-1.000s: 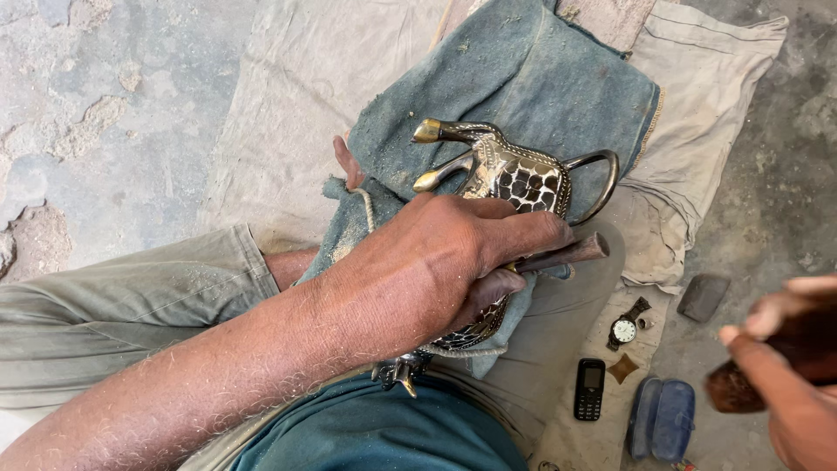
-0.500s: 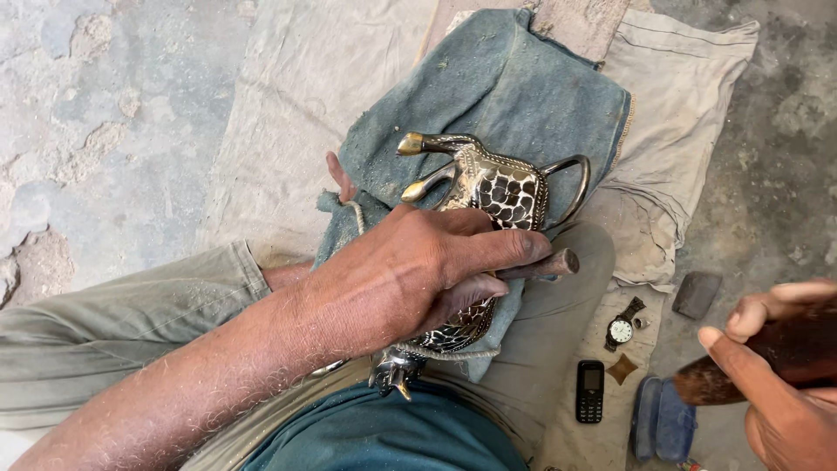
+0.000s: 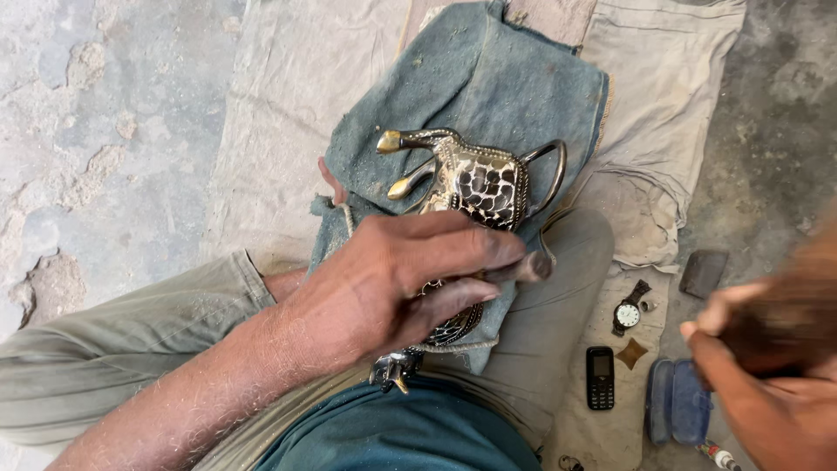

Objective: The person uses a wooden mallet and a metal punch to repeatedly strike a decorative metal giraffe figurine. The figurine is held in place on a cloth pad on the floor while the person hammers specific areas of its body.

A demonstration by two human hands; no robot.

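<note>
a person sat on a rough, cracked concrete floor [image 3: 96, 131], seen from above, knees bent in dusty khaki trousers [image 3: 113, 349]. nearest the camera, the left hand [image 3: 397, 283] lay across the lap, fingers pressed together around a short dark tool [image 3: 523, 267], its tip poking out past the fingertips. under that hand rested a metal animal figure [image 3: 475, 187], brass-coloured with a black mosaic-patterned body, two curved golden prongs and a looped handle; it lay on a worn, frayed blue cloth [image 3: 488, 78] draped over the knee. at the lower right, the right hand [image 3: 767, 349] was blurred, curled around a dark object i could not make out. beside it on a pale, creased canvas sheet [image 3: 663, 96] lay a small black phone [image 3: 600, 377], a wristwatch [image 3: 627, 311], a flat blue case [image 3: 676, 403] and a dark flat stone [image 3: 703, 272]. compared with half a second earlier, the right hand had risen and looked larger, while the left hand kept its hold on the figure.
</note>
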